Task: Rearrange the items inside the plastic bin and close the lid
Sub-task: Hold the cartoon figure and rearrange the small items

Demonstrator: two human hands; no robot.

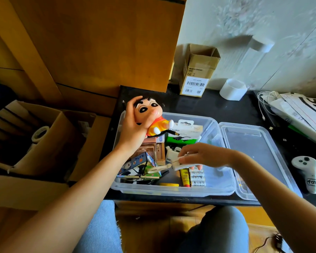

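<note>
A clear plastic bin (171,189) stands on the black table, packed with small boxes, a pack of batteries (197,177), a yellow tube (185,178) and a green Belkin package (185,133). Its clear lid (259,141) lies flat to the bin's right. My left hand (133,123) grips a cartoon boy figure (151,114) by the head, held above the bin's far left corner. Over the middle of the bin, my right hand (201,155) pinches a small white flat item (181,165) with a cord trailing from it.
A white game controller (306,170) lies right of the lid. Behind the bin stand a tall cardboard box (195,73) and a white tape roll (233,89). Cables and paper bags (299,110) sit at the far right. Open cardboard boxes (44,136) are left of the table.
</note>
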